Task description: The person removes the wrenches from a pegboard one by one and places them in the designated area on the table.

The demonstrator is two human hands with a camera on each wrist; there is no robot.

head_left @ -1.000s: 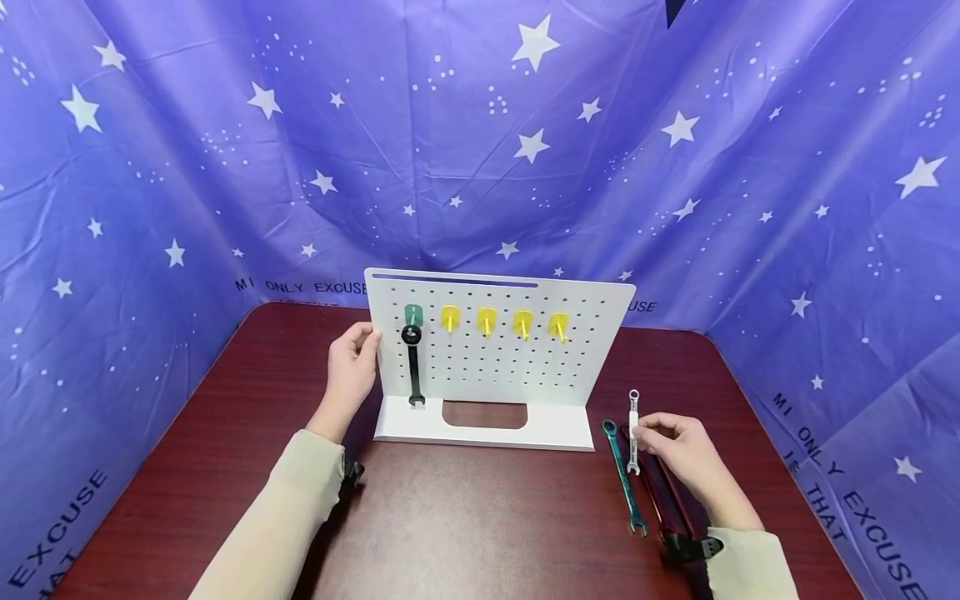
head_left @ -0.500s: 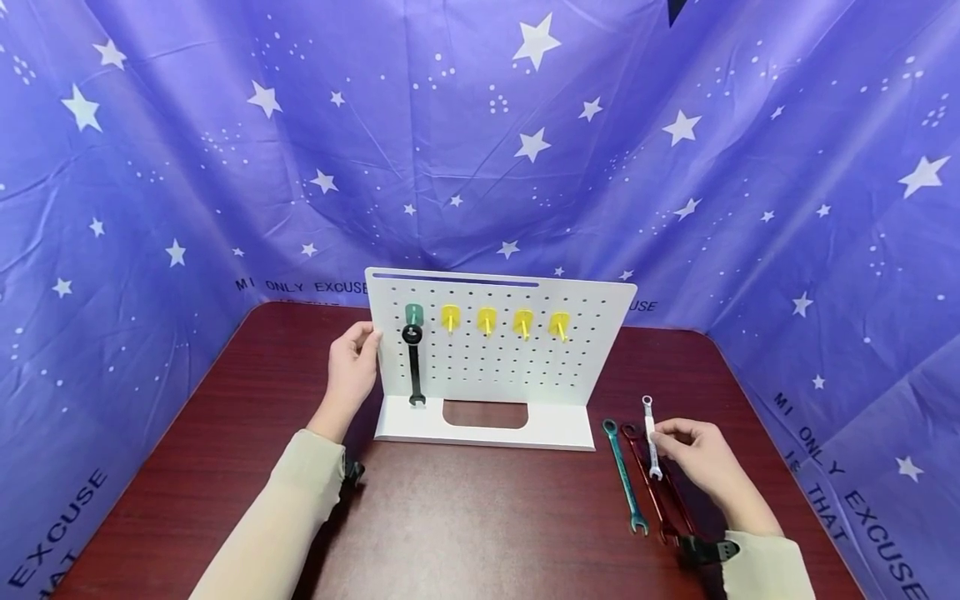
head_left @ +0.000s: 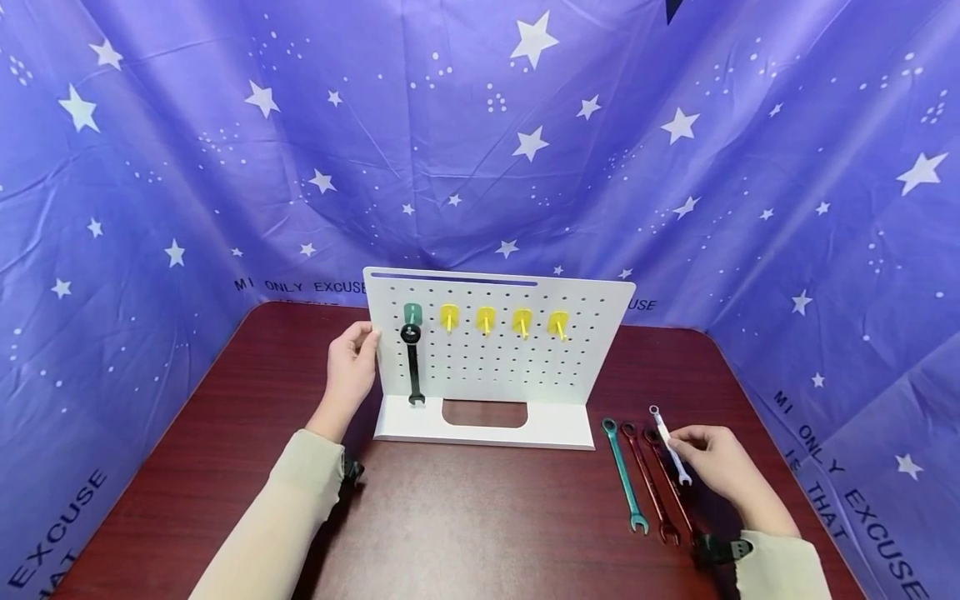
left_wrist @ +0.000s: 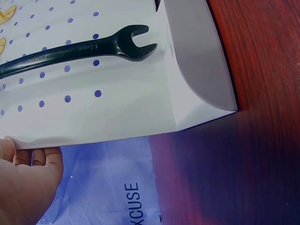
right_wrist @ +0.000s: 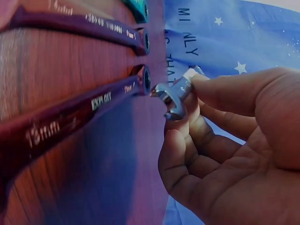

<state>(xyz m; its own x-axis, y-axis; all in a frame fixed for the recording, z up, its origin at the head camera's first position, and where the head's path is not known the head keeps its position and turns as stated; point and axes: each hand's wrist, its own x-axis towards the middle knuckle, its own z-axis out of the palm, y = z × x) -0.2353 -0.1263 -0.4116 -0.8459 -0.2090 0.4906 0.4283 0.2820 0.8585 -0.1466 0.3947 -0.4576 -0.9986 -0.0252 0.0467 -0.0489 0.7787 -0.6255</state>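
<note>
My left hand (head_left: 351, 367) pinches the left edge of a white pegboard (head_left: 480, 362) that stands upright on its base. From a green hook (head_left: 412, 313) on the board hangs a black combination wrench (left_wrist: 84, 50), its open end downward. Between thumb and fingers, my right hand (head_left: 723, 467) holds a small silver combination wrench (head_left: 669, 442), tilted, to the right of the board. A teal wrench (head_left: 624, 475) and two dark red wrenches (head_left: 651, 479) lie side by side on the table left of that hand. One red wrench (right_wrist: 70, 115) is marked 13mm in the right wrist view.
Several yellow hooks (head_left: 486, 320) line the board to the right of the green one, with nothing hanging on them. The dark red wooden table (head_left: 480, 517) reaches back to a purple star-patterned curtain (head_left: 450, 150), which encloses it at the back and sides.
My right hand has moved right and slightly toward me with the silver wrench, which has tilted from near vertical. Both red wrenches now show more fully. The left hand has stayed put.
</note>
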